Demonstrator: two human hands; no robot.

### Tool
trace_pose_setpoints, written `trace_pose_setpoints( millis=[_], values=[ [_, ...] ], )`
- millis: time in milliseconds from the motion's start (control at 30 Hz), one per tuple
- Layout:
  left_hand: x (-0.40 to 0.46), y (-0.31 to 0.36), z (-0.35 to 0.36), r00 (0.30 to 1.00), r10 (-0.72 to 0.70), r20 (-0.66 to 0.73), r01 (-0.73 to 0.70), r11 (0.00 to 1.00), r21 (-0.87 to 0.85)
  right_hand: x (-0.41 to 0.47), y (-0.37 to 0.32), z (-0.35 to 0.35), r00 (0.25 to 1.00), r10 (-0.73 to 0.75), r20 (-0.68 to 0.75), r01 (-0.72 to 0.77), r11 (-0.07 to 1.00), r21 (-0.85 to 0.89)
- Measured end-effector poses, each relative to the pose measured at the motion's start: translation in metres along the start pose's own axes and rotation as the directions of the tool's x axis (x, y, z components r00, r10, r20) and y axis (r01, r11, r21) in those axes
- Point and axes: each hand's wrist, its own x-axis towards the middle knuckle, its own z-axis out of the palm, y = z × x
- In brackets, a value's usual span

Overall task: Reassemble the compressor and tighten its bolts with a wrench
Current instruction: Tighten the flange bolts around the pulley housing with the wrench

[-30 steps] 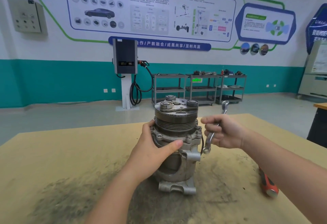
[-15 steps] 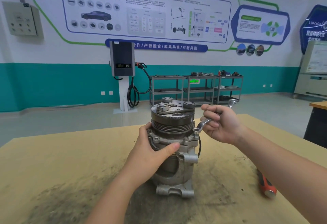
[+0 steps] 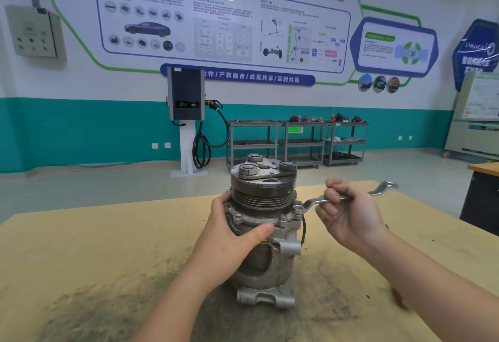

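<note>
A grey metal compressor point(image 3: 266, 236) stands upright on the wooden table point(image 3: 81, 255), pulley end up. My left hand point(image 3: 232, 236) grips its body from the left, thumb across the front flange. My right hand point(image 3: 348, 214) holds a silver ring wrench point(image 3: 318, 201) by its shaft. The wrench lies nearly level, and its ring end sits on a flange bolt point(image 3: 297, 208) at the compressor's right side. A second bolt point(image 3: 282, 218) shows on the front of the flange.
A red-handled tool point(image 3: 399, 297) lies on the table at the right, mostly hidden behind my right forearm. The table top is stained dark around the compressor. Shelving carts point(image 3: 297, 142) and a charging post point(image 3: 186, 114) stand far behind.
My right hand swung the wrench from hanging beside the compressor up to level, set its ring end on the right flange bolt, then moved outward along the shaft. The left hand kept its hold.
</note>
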Motion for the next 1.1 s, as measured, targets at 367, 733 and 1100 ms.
trace_pose_setpoints(
  millis=[367, 733, 1100],
  values=[
    [-0.013, 0.016, 0.030, 0.983, -0.045, -0.175, 0.078, 0.980, 0.184, -0.016, -0.009, 0.013, 0.995, -0.091, 0.036, 0.094, 0.992, -0.082],
    [-0.017, 0.037, 0.041, 0.955, -0.055, -0.291, 0.140, 0.950, 0.279, 0.003, -0.020, 0.004, 0.997, -0.071, -0.043, 0.065, 0.990, -0.126],
    [0.001, 0.007, 0.016, 0.997, -0.014, -0.072, 0.007, 0.996, -0.092, -0.021, -0.004, 0.000, 0.980, -0.179, -0.084, 0.170, 0.979, -0.111]
  ],
)
